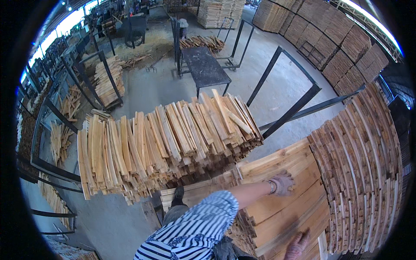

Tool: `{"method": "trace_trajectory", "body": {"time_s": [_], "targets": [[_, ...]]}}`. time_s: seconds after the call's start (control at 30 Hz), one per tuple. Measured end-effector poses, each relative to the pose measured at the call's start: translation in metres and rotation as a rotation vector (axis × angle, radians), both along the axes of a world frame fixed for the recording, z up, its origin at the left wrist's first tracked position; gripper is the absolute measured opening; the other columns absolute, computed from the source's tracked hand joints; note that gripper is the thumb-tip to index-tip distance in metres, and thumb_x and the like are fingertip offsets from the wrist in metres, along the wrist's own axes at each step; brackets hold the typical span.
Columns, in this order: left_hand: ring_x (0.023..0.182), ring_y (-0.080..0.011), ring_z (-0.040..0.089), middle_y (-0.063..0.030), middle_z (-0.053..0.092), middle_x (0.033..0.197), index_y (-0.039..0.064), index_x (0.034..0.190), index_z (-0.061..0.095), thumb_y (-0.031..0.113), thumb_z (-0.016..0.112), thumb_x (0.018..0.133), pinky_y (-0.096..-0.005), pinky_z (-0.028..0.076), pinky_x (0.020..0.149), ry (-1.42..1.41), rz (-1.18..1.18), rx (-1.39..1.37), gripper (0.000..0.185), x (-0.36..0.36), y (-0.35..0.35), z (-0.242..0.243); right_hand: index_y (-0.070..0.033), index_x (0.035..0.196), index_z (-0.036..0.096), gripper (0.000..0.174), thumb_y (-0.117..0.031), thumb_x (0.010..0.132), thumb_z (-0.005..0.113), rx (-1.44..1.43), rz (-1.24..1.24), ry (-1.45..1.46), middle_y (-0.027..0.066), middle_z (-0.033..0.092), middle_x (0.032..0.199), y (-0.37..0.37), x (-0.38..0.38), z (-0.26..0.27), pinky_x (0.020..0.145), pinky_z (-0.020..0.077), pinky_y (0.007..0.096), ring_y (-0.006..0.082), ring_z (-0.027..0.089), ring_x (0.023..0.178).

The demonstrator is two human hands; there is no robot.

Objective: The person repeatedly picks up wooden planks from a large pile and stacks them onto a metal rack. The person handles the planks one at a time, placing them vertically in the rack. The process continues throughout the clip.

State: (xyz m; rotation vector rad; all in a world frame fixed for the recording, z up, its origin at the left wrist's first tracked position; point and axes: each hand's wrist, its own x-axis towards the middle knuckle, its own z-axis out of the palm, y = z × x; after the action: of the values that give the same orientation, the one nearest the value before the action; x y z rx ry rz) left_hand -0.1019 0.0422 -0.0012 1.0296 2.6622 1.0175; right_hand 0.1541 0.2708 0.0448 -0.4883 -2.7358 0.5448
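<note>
In a knitted work glove, my left hand point(282, 184) lies palm down on the top layer of wooden boards point(286, 201), near the edge farthest to my left. A band circles that wrist. Lower in the view my right hand point(297, 244), also gloved, rests over the same layer with its fingers extended. Neither hand shows a board in its grasp. The boards lie side by side on a stack, whose uneven ends point(242, 227) show near my body. A pale narrow strip point(322, 245) sits at the layer's far edge, beside the right hand.
Directly beyond the layer rises a tall stack of wood strips point(360, 169). To my left, a heap of loose slats point(165, 136) fills a rack with black metal frames point(286, 87). A dark metal table point(206, 65) stands behind it. Large timber stacks point(325, 35) line the wall.
</note>
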Motion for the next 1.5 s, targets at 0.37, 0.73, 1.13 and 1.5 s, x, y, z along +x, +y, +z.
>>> {"method": "trace_trajectory", "body": {"time_s": [0.37,0.73,1.13,1.5], "targets": [[0.106,-0.0197,0.063,-0.0084,0.066,0.115,0.005,0.118,0.059,0.008,0.052,0.094,-0.035,0.052,0.09,-0.815,0.14,0.634,0.025,0.192,-0.281,-0.115,-0.003,0.119,0.062,0.034,-0.023,0.092,0.057,-0.701,0.661,-0.493,0.0183,0.064,0.117,-0.344,-0.042,-0.028,0.096,0.0467,0.0391,0.034,0.061,0.109],[0.101,-0.0264,0.058,-0.0076,0.061,0.106,0.01,0.108,0.056,0.028,0.052,0.097,-0.0434,0.047,0.085,-1.39,0.815,1.794,0.022,0.206,-0.404,-0.247,0.0,0.124,0.058,0.057,-0.047,0.092,0.052,-0.51,0.477,-0.876,0.0223,0.064,0.114,-0.451,-0.173,-0.225,0.096,0.0444,0.0379,0.0351,0.06,0.109],[0.121,-0.028,0.043,-0.0118,0.046,0.13,0.009,0.133,0.036,0.04,0.056,0.09,-0.0413,0.036,0.1,-1.23,1.353,1.51,0.057,0.096,-0.382,-0.366,0.0,0.137,0.046,0.068,-0.049,0.09,0.054,-0.278,0.456,-0.705,0.0261,0.055,0.13,-0.481,-0.335,-0.382,0.105,0.0391,0.0422,0.0388,0.05,0.124],[0.132,-0.0279,0.04,-0.0153,0.036,0.15,0.005,0.153,0.016,0.057,0.063,0.086,-0.0437,0.039,0.103,-1.181,1.818,1.46,0.097,0.033,-0.386,-0.341,0.0,0.127,0.046,0.077,-0.055,0.079,0.07,0.006,0.601,-1.036,0.0233,0.052,0.13,-0.556,-0.335,-0.316,0.1,0.0458,0.0453,0.0373,0.053,0.121]]}}
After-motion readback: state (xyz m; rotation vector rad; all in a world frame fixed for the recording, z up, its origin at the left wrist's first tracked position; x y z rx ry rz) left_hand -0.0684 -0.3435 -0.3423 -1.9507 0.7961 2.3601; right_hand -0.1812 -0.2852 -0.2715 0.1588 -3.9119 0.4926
